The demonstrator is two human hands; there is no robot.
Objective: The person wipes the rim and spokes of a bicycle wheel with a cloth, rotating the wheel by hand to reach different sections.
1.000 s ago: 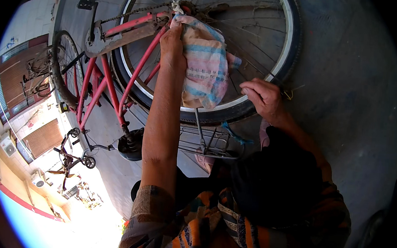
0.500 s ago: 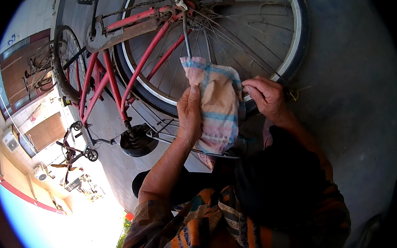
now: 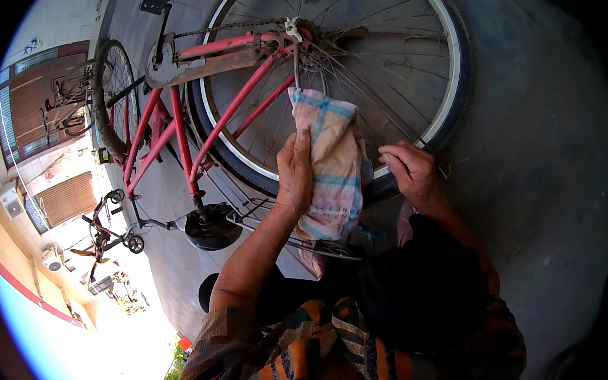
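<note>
Cloth moved from hub, in left hand

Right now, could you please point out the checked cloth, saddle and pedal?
Checked cloth (image 3: 335,165), head view: middle of its face.
Black saddle (image 3: 212,230), head view: its visible middle.
Black pedal (image 3: 154,2), head view: middle of its body.

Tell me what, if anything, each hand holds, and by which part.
The left hand holds the cloth by its left side; whether the right hand holds anything cannot be told.
</note>
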